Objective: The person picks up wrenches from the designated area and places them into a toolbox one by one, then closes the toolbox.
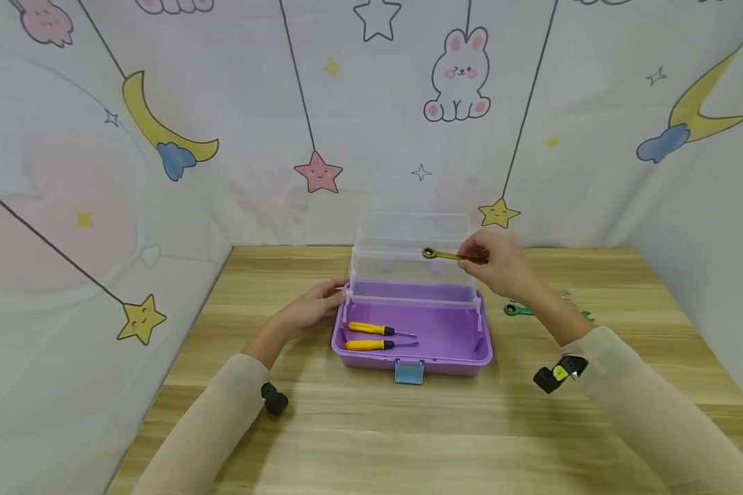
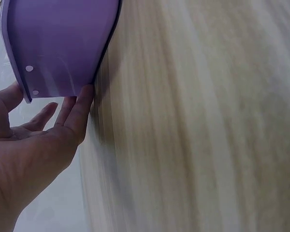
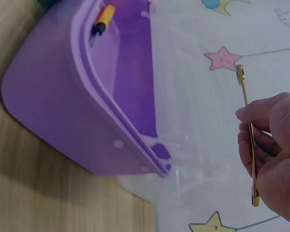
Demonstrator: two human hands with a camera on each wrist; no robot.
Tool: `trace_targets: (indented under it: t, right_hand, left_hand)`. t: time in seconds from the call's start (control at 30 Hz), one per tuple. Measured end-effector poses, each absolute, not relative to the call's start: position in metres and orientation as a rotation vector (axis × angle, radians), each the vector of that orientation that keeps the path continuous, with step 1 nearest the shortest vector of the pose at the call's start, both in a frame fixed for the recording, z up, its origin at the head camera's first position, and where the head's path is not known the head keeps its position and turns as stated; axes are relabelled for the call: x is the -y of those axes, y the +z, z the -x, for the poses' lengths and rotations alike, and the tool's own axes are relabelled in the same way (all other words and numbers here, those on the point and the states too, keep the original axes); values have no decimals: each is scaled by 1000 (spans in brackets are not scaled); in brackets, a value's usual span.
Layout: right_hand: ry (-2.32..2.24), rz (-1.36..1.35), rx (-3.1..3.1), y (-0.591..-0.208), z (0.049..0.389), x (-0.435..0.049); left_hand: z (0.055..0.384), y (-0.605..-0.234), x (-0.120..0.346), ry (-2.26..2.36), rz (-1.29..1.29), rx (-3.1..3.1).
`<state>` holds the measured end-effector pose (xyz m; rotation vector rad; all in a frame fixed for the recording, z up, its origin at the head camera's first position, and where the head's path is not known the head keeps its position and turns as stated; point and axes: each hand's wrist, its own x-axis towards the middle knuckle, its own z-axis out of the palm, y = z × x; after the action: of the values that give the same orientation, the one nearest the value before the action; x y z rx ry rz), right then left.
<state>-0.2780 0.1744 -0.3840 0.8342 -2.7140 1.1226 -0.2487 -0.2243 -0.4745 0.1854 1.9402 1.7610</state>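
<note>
While my right hand [image 1: 495,264] pinches the gold wrench [image 1: 442,255] and my left hand [image 1: 309,309], fingers loose, braces the box [image 3: 48,92], swinging low could clip the raised lid [image 1: 402,232].

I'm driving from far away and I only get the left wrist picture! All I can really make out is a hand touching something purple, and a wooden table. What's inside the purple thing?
Observer: It's a purple plastic toolbox, and two yellow-handled screwdrivers lie inside it.
Operator: Ooh! And what's going on over on the right?
Observer: The right hand is holding a gold ratcheting wrench up in the air.
Operator: Cool! Is that the only one, or is there another?
Observer: There's another: a green wrench lies on the table, to the right of the toolbox.
</note>
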Motion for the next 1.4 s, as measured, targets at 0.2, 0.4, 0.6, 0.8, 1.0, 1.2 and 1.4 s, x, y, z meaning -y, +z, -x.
trace_targets:
  t: [0.2,0.4,0.6,0.8,1.0,1.2,1.4]
  right_hand:
    - [1114,-903,2667,-392,273,-157]
    - [1113,-917,2657,-396,266,-141]
    - [1112,-936,2675,-402,265,-125]
    - [1087,-976,2654,-410,265,-112]
    - [1075,-996,2650,-419,263,-105]
    - [1135,-975,2679,-425,262,-98]
    - [1153,-934,2678,-427,261,-95]
  left_hand:
    - [249,-475,224,1750,-192,-1961]
    - [249,-475,224,1742,-195,-1968]
    - [250,-476,225,1755,-213,-1948]
    - [250,-475,225,1759,-202,-1942]
    - [250,-475,224,1765,-200,-1929]
    - [249,-475,224,1776,-206,-1919]
    - [248,-474,223,1776,-200,-1922]
